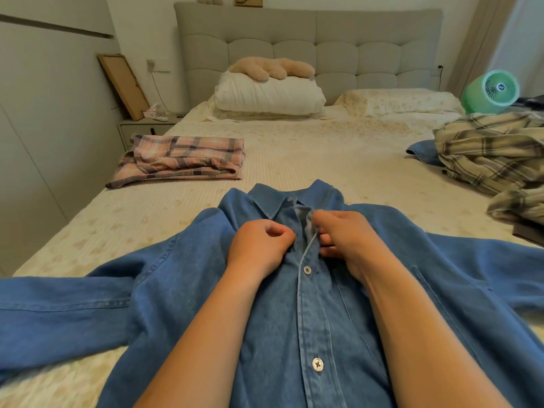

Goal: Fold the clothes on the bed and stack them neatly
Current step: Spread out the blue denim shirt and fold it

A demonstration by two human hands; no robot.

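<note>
A blue denim shirt (182, 304) lies face up on the bed (309, 154), collar away from me and both sleeves spread out to the sides. My left hand (259, 245) pinches the left edge of the placket just below the collar. My right hand (344, 234) grips the opposite placket edge at the same height. Two white buttons lower down the front are fastened. A folded pink plaid garment (182, 157) sits at the left side of the bed. At the right edge lies a crumpled beige plaid shirt (494, 154) over another blue garment (424, 153).
White pillows (268, 95) topped by a plush toy (270, 67) rest against the grey headboard (309, 36). A green fan (494, 91) stands at the far right. A nightstand (144, 128) and a leaning picture frame (123, 83) are at the left, beside a wardrobe wall.
</note>
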